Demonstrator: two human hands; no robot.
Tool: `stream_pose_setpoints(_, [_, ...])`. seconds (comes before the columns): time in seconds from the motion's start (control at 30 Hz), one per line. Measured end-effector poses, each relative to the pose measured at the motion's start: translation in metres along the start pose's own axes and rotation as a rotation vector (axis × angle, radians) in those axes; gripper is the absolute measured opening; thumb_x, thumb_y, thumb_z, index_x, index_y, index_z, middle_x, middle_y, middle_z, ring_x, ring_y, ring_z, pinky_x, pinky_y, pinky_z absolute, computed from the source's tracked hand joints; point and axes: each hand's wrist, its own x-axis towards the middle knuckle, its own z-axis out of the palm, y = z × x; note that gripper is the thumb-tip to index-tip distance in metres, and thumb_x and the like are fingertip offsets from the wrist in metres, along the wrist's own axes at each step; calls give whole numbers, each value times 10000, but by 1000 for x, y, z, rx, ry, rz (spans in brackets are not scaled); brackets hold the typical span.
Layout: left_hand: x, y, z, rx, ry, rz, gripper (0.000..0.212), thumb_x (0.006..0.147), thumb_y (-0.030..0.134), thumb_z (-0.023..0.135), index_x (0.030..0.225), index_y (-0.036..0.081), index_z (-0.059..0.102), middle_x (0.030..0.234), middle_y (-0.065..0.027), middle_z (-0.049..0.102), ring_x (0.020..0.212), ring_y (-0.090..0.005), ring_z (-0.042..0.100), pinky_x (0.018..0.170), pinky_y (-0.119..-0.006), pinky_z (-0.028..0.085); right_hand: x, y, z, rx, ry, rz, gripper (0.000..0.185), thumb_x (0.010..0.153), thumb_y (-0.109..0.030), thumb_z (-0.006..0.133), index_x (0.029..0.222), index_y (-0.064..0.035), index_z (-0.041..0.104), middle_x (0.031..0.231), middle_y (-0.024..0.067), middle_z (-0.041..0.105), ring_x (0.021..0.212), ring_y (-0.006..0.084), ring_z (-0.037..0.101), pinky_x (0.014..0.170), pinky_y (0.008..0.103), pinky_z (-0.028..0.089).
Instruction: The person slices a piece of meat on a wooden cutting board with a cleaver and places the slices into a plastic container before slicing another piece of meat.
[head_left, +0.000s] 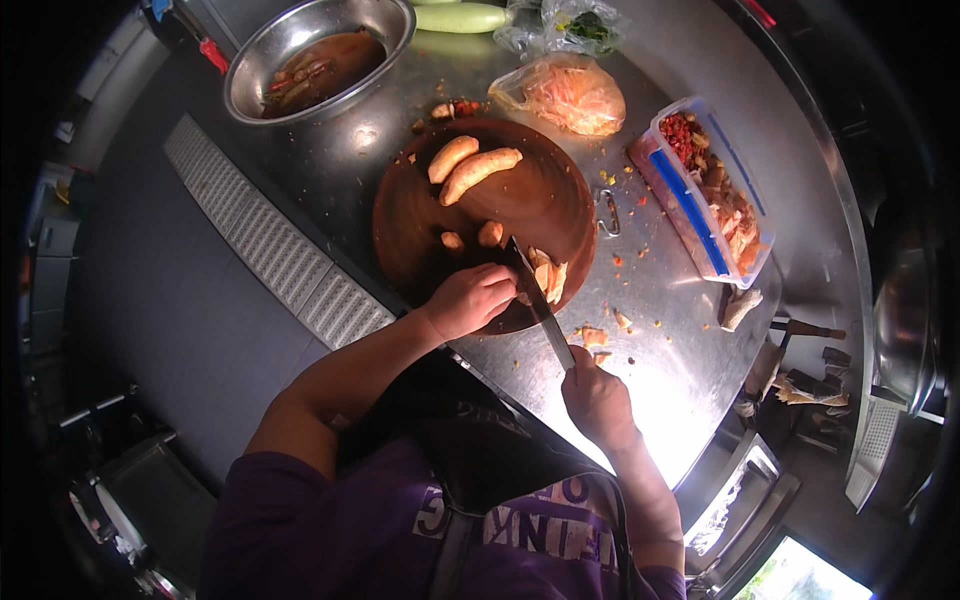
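My right hand (598, 397) is closed around the handle of a kitchen knife (541, 305), whose blade lies over the near right part of a round wooden cutting board (555, 184). Close to the blade's left side, my left hand (474, 298) has its fingers bent around a small pale piece, mostly hidden. Cut slices (549, 276) lie to the right of the blade. Two small chunks, one of them an orange-brown chunk (490, 233), sit beyond my left hand. Two whole tan root vegetables (480, 174), like sweet potatoes, lie side by side at the far part of the board.
A steel bowl (244, 90) with brownish liquid stands far left. A plastic bag of pinkish food (574, 97) lies behind the board, near a pale green gourd (461, 17). A clear plastic container (694, 217) with red and pale food stands right. Scraps (595, 337) lie on the steel table.
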Motion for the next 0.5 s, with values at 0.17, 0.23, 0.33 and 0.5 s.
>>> stream_pose_setpoints(0.17, [-3, -1, 2, 83, 45, 38, 114, 787, 59, 658, 897, 63, 629, 981, -63, 610, 878, -253, 620, 772, -348, 528, -10, -4, -11, -48, 29, -61, 274, 876, -80, 524, 1145, -29, 539, 645, 201, 628, 601, 372, 646, 573, 457, 532])
stream_pose_setpoints(0.23, [-1, 0, 3, 79, 39, 46, 119, 787, 61, 658, 903, 63, 632, 985, -59, 611, 879, -250, 620, 774, -345, 529, -1, 3, 7, -79, 40, -97, 275, 873, -78, 530, 1143, -28, 539, 623, 193, 620, 567, 369, 640, 555, 463, 531])
stream_pose_setpoints(0.33, [-1, 0, -2, 76, -33, 17, 127, 787, 63, 656, 911, 61, 633, 994, -56, 609, 885, -247, 619, 776, -343, 530, 4, 2, 4, -64, 10, -47, 269, 875, -80, 530, 1138, -30, 545, 610, 200, 609, 568, 375, 638, 555, 465, 531])
stream_pose_setpoints(0.5, [-2, 1, 1, 113, 2, 35, 114, 783, 59, 656, 893, 54, 627, 981, -51, 608, 884, -239, 617, 778, -337, 528, -3, 0, -7, 44, 1, -62, 262, 886, -87, 510, 1138, -28, 556, 648, 218, 616, 591, 385, 640, 565, 463, 530])
